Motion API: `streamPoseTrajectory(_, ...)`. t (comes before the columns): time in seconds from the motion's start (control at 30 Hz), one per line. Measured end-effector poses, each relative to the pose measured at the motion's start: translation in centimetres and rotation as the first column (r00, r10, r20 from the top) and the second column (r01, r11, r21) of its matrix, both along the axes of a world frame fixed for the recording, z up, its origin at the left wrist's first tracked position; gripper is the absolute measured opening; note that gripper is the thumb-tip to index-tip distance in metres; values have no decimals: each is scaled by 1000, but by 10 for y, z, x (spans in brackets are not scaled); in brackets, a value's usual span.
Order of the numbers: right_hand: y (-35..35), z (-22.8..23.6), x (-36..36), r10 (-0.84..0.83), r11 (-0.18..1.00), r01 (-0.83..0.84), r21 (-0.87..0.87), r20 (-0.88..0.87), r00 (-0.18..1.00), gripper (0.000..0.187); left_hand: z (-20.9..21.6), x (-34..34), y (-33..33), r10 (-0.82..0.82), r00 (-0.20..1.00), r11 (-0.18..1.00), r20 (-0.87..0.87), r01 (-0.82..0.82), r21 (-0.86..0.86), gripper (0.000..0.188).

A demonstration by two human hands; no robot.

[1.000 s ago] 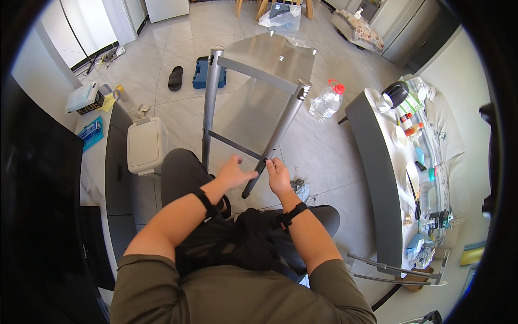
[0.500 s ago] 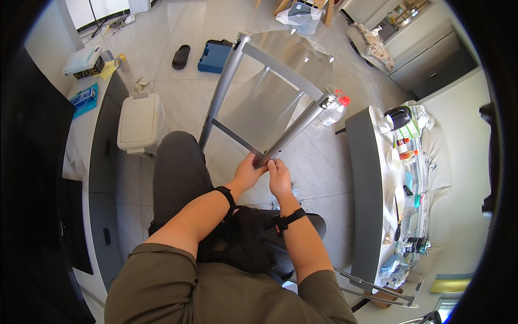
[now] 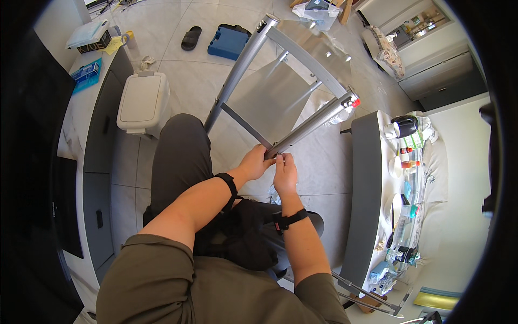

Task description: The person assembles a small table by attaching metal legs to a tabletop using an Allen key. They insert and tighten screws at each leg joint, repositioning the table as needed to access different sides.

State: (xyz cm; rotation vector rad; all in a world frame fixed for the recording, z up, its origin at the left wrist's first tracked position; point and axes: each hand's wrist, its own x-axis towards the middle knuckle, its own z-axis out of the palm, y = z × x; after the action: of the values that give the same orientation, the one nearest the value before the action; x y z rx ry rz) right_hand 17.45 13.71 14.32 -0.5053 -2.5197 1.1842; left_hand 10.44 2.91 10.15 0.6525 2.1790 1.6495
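Note:
A silver metal frame of round tubes and flat crossbars tilts in front of me, with grey sheet panels between and behind its tubes. My left hand is closed around the near lower end of the right-hand tube. Right beside it, my right hand has thumb and fingers pinched together at that tube end. Whatever lies between those fingertips is too small and too hidden to name. Both wrists wear black straps. A plastic bottle with a red cap stands behind the upper right tube, partly covered by it.
Left of my knee stands a lidded white bin, beside a grey-and-white cabinet. A blue case and a black slipper lie on the tiled floor. To the right, a long table holds dishes and bottles. Metal tubing lies behind my right elbow.
The view has shifted, and the metal frame appears slightly further right. The red bottle cap is now mostly behind the tube end. Both hands stay at the same tube end.

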Motion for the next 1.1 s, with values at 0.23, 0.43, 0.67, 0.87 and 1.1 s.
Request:
streamPoseTrajectory(0.23,-7,1,0,-52,998,54,-25,53,997,19,2,-2,-1,-13,1000,999,-9,12,-32,37)
streamPoseTrajectory(0.43,-7,-2,-3,-26,913,37,407,-31,999,16,4,0,-1,-8,1000,999,-3,7,-50,37)
streamPoseTrajectory(0.67,-12,-8,-8,-56,863,119,491,-142,988,12,4,-5,0,-26,999,999,-39,26,-20,40)
streamPoseTrajectory(0.87,-17,-7,-10,-178,964,184,192,-50,983,15,3,-6,2,-38,999,999,-30,37,-21,40)
streamPoseTrajectory(1.1,7,-25,-10,-17,960,2,-279,-50,999,29,-2,-5,6,2,999,1000,-42,-1,18,39)
